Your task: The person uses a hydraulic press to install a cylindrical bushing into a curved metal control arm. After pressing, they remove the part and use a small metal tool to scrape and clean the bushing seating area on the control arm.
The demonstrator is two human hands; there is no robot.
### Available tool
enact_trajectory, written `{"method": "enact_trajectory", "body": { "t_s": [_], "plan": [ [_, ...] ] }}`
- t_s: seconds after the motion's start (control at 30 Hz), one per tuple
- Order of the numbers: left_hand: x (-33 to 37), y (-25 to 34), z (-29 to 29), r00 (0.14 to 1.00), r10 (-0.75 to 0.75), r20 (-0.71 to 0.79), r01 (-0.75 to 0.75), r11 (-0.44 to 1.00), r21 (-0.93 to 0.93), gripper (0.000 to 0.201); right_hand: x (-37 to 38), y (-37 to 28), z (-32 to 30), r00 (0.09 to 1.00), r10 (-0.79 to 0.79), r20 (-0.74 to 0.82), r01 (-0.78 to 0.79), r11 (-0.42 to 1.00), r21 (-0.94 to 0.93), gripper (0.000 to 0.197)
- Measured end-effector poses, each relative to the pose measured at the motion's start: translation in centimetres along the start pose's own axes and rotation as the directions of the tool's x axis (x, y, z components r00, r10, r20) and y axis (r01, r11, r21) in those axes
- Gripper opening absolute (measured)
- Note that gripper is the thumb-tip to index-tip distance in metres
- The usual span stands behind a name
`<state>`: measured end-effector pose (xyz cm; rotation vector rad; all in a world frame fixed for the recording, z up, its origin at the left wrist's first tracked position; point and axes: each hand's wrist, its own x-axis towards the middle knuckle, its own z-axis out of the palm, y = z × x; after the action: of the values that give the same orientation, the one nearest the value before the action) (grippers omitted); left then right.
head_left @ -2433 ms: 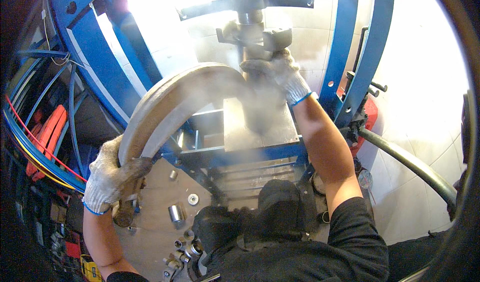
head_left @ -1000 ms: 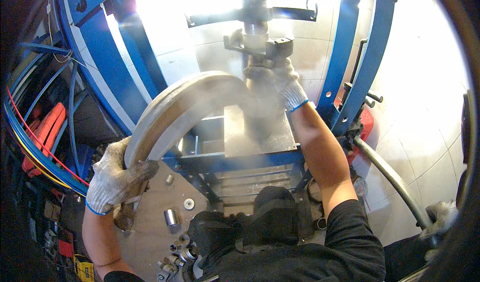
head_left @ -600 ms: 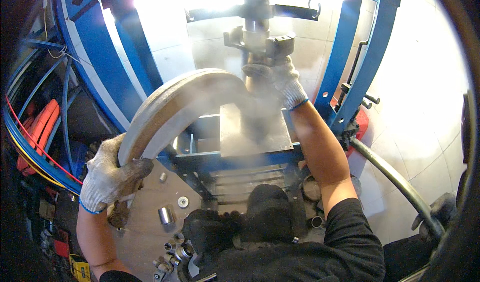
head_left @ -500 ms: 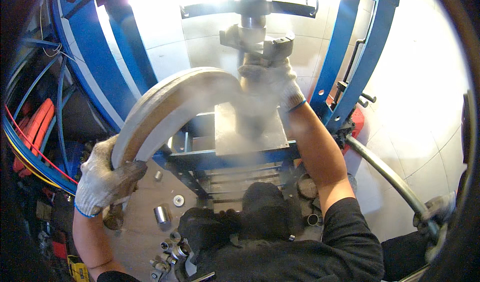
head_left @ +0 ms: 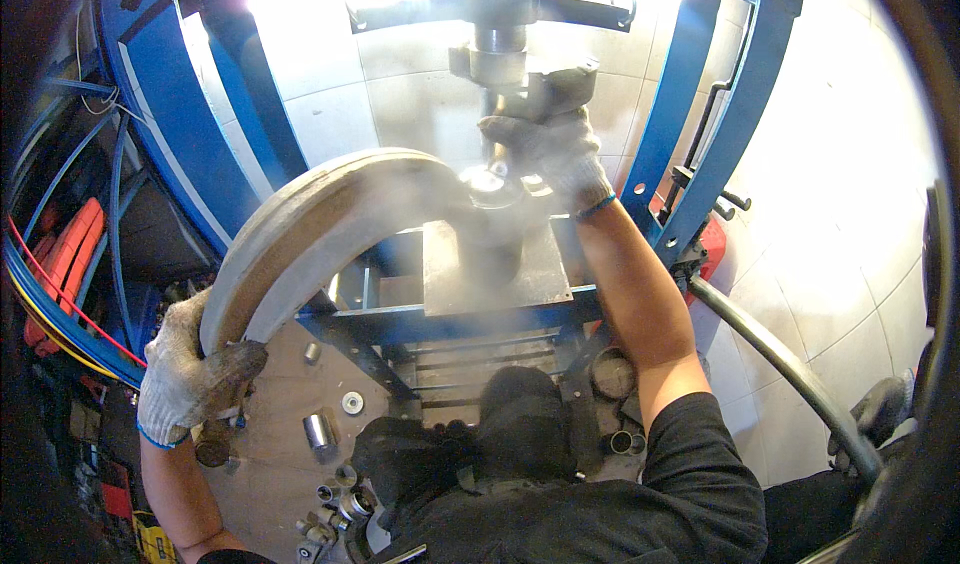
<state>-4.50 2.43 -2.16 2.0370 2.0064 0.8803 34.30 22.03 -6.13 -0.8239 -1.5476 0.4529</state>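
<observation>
Here, at lower left of the frame, the knitted-gloved left hand (head_left: 187, 376) grips the end of a thick, rough curved bar (head_left: 310, 226), which arches up to the hazy centre. At upper centre, the gloved right hand (head_left: 553, 146) has bent fingers against a dark metal block (head_left: 568, 89); I cannot tell whether they close on it. Below, a flat steel plate (head_left: 445, 289) rests on a smooth blue frame (head_left: 190, 114).
</observation>
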Motion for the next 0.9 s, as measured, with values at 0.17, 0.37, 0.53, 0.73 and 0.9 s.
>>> {"method": "enact_trajectory", "body": {
  "t_s": [0.17, 0.37, 0.53, 0.73, 0.9],
  "plan": [
    [0.0, -1.4, 0.2, 1.0, 0.013, 0.0, -0.013, 0.998, -0.054, 0.069, 1.7, 3.1, -1.7, 0.994, 0.108, -0.034, -0.11, 0.993, -0.044, 0.025],
    [0.1, -4.0, 1.4, 0.963, 0.245, -0.115, -0.254, 0.965, -0.066, 0.068, -3.9, 2.2, -4.1, 0.929, -0.31, 0.201, 0.322, 0.411, -0.853, 0.031],
    [-1.6, -2.0, 1.7, 0.992, -0.123, -0.023, 0.113, 0.961, -0.252, 0.07, -10.1, -0.8, -3.9, 0.96, -0.245, 0.133, 0.206, 0.302, -0.931, 0.033],
    [-1.2, 0.2, 2.8, 0.994, -0.113, -0.006, 0.104, 0.936, -0.337, 0.057, -14.6, 0.1, -1.4, 0.977, 0.047, -0.207, -0.157, 0.815, -0.558, 0.032],
    [-1.7, 0.7, 2.8, 0.998, -0.053, 0.03, 0.06, 0.935, -0.35, 0.054, -16.1, 0.8, -0.4, 0.951, 0.103, -0.29, -0.236, 0.848, -0.474, 0.031]
  ]
}}
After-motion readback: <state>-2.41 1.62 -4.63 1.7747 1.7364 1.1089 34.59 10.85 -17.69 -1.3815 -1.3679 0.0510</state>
